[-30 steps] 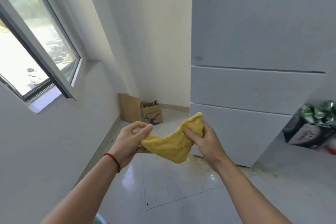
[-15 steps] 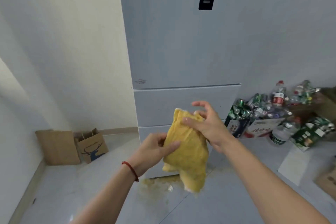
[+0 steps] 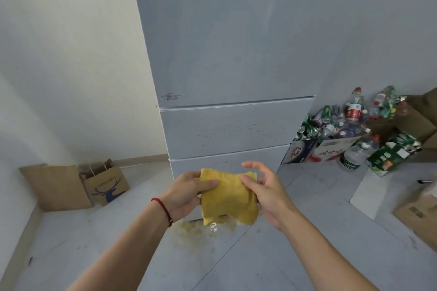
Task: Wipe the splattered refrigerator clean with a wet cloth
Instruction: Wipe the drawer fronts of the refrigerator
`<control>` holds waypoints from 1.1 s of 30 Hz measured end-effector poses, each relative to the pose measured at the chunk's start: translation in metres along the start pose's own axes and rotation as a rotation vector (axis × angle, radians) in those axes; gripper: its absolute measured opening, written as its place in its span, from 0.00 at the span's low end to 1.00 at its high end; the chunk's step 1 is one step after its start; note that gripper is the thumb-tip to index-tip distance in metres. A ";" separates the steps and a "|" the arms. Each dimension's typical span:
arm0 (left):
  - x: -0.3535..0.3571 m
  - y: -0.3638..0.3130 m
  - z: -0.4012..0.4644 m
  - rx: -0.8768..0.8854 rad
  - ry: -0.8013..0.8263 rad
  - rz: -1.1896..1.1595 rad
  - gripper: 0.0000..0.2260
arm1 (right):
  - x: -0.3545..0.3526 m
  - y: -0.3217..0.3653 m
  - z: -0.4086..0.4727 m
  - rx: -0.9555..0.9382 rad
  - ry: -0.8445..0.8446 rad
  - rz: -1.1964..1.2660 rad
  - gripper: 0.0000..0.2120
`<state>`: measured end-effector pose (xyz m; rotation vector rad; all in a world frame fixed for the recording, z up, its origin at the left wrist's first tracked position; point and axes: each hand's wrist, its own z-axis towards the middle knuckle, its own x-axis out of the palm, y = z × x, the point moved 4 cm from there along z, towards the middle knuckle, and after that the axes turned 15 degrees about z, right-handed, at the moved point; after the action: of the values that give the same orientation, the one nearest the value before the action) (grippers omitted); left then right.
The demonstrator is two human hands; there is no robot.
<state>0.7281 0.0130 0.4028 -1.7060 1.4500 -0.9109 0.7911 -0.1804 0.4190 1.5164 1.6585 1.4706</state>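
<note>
Both hands hold a yellow cloth [image 3: 227, 196] before the white refrigerator [image 3: 224, 54]; left hand [image 3: 186, 192] pinches its left edge with curled fingers, right hand [image 3: 262, 192] grips the right edge, upper fingers loosely spread; a red-printed sticker [image 3: 170, 97] on the door is too blurred to read; brown specks [image 3: 246, 131] dot the middle drawer; a paper bag [image 3: 106, 183] bears a blue deer.

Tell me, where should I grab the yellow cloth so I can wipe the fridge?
Probably at its top edge, coming from the sides. The yellow cloth hangs limp from there, with the left hand and the right hand pinching its upper corners. Its lower edge dangles free, so holding up top keeps it spread flat for the fridge.
</note>
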 end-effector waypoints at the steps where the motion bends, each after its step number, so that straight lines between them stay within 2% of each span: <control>1: -0.001 0.000 0.000 0.013 -0.015 0.017 0.24 | -0.001 0.004 0.003 -0.003 0.017 -0.027 0.13; 4: 0.001 -0.001 0.005 0.105 -0.057 0.162 0.38 | -0.009 0.008 0.017 0.009 0.144 -0.208 0.15; 6: 0.004 -0.005 0.013 0.169 -0.103 0.390 0.38 | -0.019 0.009 0.029 0.030 0.232 -0.337 0.20; 8: 0.010 -0.014 0.022 0.222 -0.227 0.746 0.33 | -0.027 0.011 0.042 0.018 0.281 -0.477 0.24; 10: 0.022 -0.024 0.032 0.306 -0.400 1.039 0.26 | -0.038 0.015 0.060 -0.064 0.271 -0.617 0.23; 13: 0.042 -0.023 0.064 0.430 -0.524 1.159 0.11 | -0.062 0.010 0.095 -0.214 0.222 -0.763 0.13; 16: 0.048 0.007 0.102 0.450 -0.530 1.141 0.03 | -0.094 -0.015 0.123 -0.257 0.199 -0.833 0.08; 21: 0.054 0.056 0.174 0.477 -0.422 0.936 0.01 | -0.144 -0.075 0.172 -0.460 0.096 -0.835 0.05; 25: 0.050 0.086 0.216 0.522 -0.399 0.623 0.05 | -0.156 -0.112 0.204 -0.752 0.015 -0.800 0.13; 30: 0.044 0.091 0.266 0.692 -0.362 0.605 0.06 | -0.166 -0.140 0.248 -1.164 -0.035 -0.791 0.13; 33: 0.043 0.091 0.293 0.851 -0.380 0.655 0.06 | -0.169 -0.155 0.273 -1.376 -0.220 -0.832 0.11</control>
<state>0.9417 -0.0197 0.1804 -0.6550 1.0207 -0.6368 1.0098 -0.1993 0.1384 0.1495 0.5866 1.3081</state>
